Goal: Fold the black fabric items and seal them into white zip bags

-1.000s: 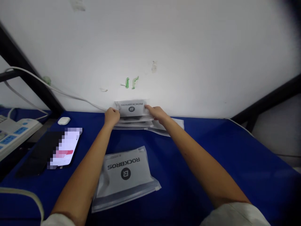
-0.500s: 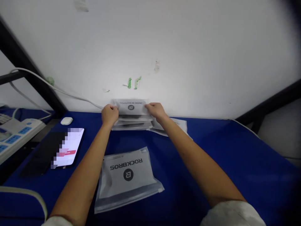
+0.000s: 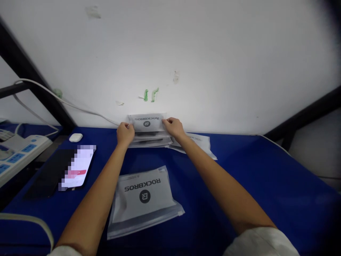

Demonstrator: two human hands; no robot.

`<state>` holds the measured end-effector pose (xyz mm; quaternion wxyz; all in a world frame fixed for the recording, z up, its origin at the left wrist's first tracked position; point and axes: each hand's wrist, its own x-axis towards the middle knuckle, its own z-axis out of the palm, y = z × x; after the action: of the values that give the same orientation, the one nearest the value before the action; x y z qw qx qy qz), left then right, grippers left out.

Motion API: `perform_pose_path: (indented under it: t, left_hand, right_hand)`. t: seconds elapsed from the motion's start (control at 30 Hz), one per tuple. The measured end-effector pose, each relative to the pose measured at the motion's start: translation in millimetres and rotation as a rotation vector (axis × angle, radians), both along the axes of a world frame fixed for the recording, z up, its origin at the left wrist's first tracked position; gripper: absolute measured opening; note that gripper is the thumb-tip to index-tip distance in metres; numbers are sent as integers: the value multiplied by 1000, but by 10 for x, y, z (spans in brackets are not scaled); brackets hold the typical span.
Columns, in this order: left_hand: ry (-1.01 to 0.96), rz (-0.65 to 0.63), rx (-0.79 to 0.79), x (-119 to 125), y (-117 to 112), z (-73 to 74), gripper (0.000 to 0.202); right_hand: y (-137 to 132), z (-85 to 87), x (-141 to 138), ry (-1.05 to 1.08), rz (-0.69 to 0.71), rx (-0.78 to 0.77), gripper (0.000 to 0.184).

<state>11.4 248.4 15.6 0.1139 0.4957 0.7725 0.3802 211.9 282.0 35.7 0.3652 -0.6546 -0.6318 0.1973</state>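
A frosted zip bag point(image 3: 147, 124) printed ROCKBROS lies on top of a stack of similar bags point(image 3: 151, 142) against the wall. My left hand point(image 3: 125, 134) pinches its left edge, and my right hand point(image 3: 173, 127) pinches its right edge. Both hands are closed on the bag. Another zip bag point(image 3: 202, 143) lies flat to the right of the stack, partly covered by my right forearm. Closer to me, between my forearms, one more ROCKBROS zip bag point(image 3: 142, 199) rests on the blue table, its slider at the right corner.
To the left are a lit phone point(image 3: 80, 167), a dark flat object point(image 3: 50, 174) and a white earbud case point(image 3: 76, 137). A white power strip point(image 3: 22, 156) stands at the far left. A white cable point(image 3: 87, 110) runs along the wall behind the blue table point(image 3: 255, 167).
Both hands have shifted very slightly, with the top bag still between them. The right hand sits a touch further left. The other bags lie as before.
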Motion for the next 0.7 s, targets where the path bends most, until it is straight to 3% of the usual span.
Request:
perform_pose_path:
  t: [0.17,0.3,0.43,0.53,0.6,0.7]
  left_hand:
    - [22,2,48,29,-53,50,30]
    - [64,10,93,60,-253,197,38]
    - [212,-105,180,154,-669,364,36]
    - [277,-262,173,229,-1065,400,33]
    - [286,-370,151,238,-1335,347,33]
    - [303,-497,111,160,-1735,153,35]
  right_hand:
    - [-57,-19,9,-20,4,56,25]
    - [-207,20,23,-22,-6,132,27]
    - [-569,63,19,-23,45,252,33]
    - [-975,38,17,-64,215,397,37]
    - [-1273,-16,31,-99,347,396,36]
    - [-1693,-142,89,-191,516,293,31]
